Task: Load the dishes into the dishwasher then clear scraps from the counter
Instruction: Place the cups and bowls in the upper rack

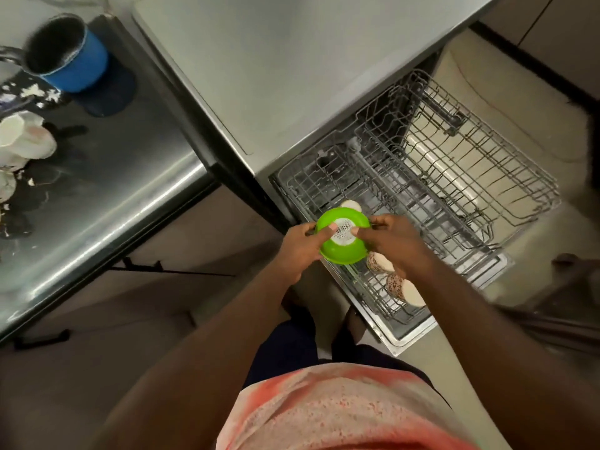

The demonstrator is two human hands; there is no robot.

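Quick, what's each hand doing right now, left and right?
Left hand: grips the upturned green plastic bowl, thumb on its stickered base.
Right hand: grips the same bowl from the other side.

Could not read the barcode label (343, 231) on the green bowl (341, 253): too small. Lost the fingers of the left hand (300, 251) and right hand (394, 241) under the bowl, thumbs aside. Saw only a sliver of a pale dish (351, 206) behind it. Found the white crockery (24, 142) on the worktop (113, 190) cropped at the left edge. Could not identify the blurred dark shape (565, 287) at lower right.
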